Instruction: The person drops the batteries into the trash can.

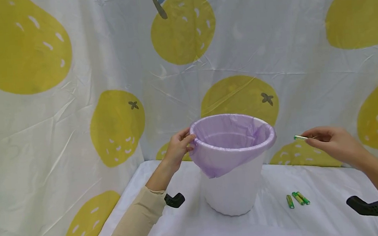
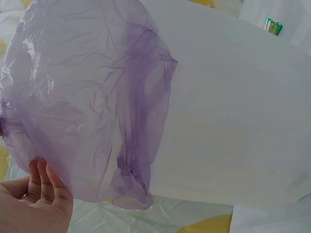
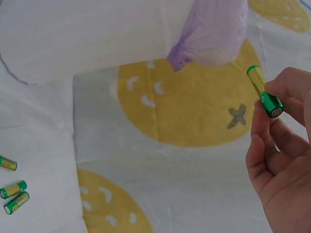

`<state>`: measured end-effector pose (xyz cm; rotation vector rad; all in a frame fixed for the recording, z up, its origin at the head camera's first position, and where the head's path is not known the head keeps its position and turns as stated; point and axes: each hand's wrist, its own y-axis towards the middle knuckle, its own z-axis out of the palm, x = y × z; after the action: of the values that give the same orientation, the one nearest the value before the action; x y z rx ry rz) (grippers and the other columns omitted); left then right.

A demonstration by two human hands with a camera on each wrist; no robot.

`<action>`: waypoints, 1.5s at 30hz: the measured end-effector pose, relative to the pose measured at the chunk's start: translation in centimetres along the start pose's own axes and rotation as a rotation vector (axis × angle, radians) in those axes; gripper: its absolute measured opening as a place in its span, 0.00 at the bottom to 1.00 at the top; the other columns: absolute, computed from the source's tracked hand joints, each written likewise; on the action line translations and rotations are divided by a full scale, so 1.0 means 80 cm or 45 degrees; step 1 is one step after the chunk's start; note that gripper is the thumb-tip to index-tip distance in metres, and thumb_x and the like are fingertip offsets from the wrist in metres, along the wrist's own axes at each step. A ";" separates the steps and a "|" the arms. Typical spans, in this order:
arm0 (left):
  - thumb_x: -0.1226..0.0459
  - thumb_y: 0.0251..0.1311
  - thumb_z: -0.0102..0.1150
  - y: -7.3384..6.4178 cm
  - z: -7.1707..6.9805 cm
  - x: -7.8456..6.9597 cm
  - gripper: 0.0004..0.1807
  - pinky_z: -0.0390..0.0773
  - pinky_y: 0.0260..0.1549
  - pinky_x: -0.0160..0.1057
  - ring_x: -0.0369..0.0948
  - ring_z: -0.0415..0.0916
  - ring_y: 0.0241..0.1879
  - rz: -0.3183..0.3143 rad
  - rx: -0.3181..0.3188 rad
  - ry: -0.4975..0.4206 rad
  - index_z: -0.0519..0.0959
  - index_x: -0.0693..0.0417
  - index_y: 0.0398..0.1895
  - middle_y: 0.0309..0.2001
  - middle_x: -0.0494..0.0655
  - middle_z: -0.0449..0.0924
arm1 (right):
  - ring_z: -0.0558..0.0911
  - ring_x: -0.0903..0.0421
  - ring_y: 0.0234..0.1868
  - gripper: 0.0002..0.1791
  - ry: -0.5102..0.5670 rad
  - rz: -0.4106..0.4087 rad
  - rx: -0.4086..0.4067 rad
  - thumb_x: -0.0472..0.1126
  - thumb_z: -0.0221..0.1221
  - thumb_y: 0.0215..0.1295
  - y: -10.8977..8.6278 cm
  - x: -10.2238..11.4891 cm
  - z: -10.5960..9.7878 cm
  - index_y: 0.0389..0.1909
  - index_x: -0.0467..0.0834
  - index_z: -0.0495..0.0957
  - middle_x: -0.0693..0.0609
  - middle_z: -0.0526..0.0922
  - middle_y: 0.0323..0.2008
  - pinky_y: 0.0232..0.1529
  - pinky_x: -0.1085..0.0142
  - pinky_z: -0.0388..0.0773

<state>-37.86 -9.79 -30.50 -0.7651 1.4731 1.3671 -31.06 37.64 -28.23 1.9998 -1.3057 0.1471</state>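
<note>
A white trash bin point(image 1: 232, 189) stands upright, lined with a thin purple trash bag point(image 1: 219, 160) folded over its rim. My left hand point(image 1: 179, 147) grips the bin's left rim through the bag; in the left wrist view its curled fingers point(image 2: 46, 182) lie against the purple film. Off to the bin's right, at about rim height, my right hand point(image 1: 334, 144) pinches a green and yellow battery point(image 3: 265, 92) between thumb and fingers. That battery is apart from the bin. The inside of the bin's bottom is hidden.
Three loose batteries point(image 1: 297, 198) lie on the white cloth point(image 1: 272, 227) to the right of the bin, two of them side by side. A curtain with yellow fruit prints point(image 1: 180, 96) hangs behind and along the left.
</note>
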 end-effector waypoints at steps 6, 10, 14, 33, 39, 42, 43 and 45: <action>0.65 0.71 0.58 0.002 0.005 -0.002 0.29 0.79 0.39 0.34 0.41 0.76 0.46 0.007 -0.004 -0.010 0.69 0.68 0.72 0.63 0.65 0.74 | 0.79 0.61 0.36 0.12 0.000 -0.014 0.014 0.41 0.64 0.72 0.024 0.026 -0.011 0.50 0.38 0.85 0.54 0.86 0.40 0.34 0.69 0.76; 0.65 0.71 0.58 0.001 0.007 0.000 0.30 0.79 0.38 0.34 0.40 0.76 0.45 -0.002 -0.031 -0.017 0.68 0.68 0.73 0.62 0.64 0.75 | 0.80 0.61 0.37 0.14 -0.036 -0.027 0.036 0.44 0.64 0.72 0.040 0.043 -0.010 0.51 0.40 0.85 0.48 0.86 0.43 0.35 0.68 0.76; 0.66 0.70 0.59 0.000 0.006 0.002 0.30 0.78 0.37 0.33 0.38 0.76 0.42 -0.016 -0.070 -0.021 0.68 0.68 0.72 0.60 0.62 0.77 | 0.81 0.63 0.39 0.15 -0.027 -0.052 0.058 0.46 0.64 0.73 0.052 0.060 -0.005 0.52 0.40 0.85 0.44 0.86 0.46 0.37 0.69 0.77; 0.64 0.70 0.60 -0.002 0.008 0.001 0.30 0.76 0.32 0.33 0.37 0.75 0.38 -0.031 -0.105 -0.021 0.69 0.66 0.72 0.46 0.47 0.79 | 0.84 0.46 0.45 0.16 0.070 -0.140 0.217 0.44 0.63 0.72 0.120 0.124 0.036 0.55 0.40 0.86 0.42 0.87 0.46 0.41 0.65 0.79; 0.65 0.70 0.59 -0.005 0.008 0.000 0.29 0.75 0.31 0.33 0.36 0.75 0.37 -0.029 -0.101 -0.032 0.69 0.67 0.72 0.44 0.47 0.78 | 0.84 0.43 0.45 0.16 0.090 -0.158 0.241 0.44 0.64 0.72 0.134 0.138 0.047 0.54 0.39 0.86 0.42 0.87 0.46 0.41 0.67 0.79; 0.65 0.70 0.59 -0.005 0.008 0.001 0.29 0.75 0.31 0.33 0.36 0.75 0.37 -0.034 -0.104 -0.042 0.69 0.67 0.72 0.44 0.46 0.78 | 0.84 0.42 0.46 0.16 0.113 -0.167 0.248 0.43 0.63 0.73 0.143 0.144 0.050 0.54 0.38 0.86 0.42 0.87 0.47 0.41 0.68 0.79; 0.65 0.70 0.59 -0.004 0.008 0.000 0.29 0.75 0.31 0.33 0.36 0.75 0.37 -0.036 -0.108 -0.045 0.69 0.67 0.72 0.44 0.46 0.78 | 0.85 0.42 0.46 0.16 0.121 -0.172 0.246 0.43 0.63 0.73 0.146 0.147 0.052 0.54 0.38 0.85 0.42 0.86 0.47 0.42 0.68 0.79; 0.65 0.70 0.59 -0.003 0.009 -0.001 0.30 0.75 0.31 0.33 0.36 0.75 0.37 -0.034 -0.111 -0.047 0.69 0.66 0.72 0.44 0.46 0.78 | 0.84 0.42 0.48 0.18 0.148 -0.162 0.243 0.44 0.63 0.73 0.150 0.151 0.055 0.56 0.37 0.84 0.42 0.85 0.49 0.43 0.68 0.78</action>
<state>-37.45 -9.15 -30.50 -0.8082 1.3774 1.4254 -36.54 23.26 -19.70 2.1933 -1.1234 0.3337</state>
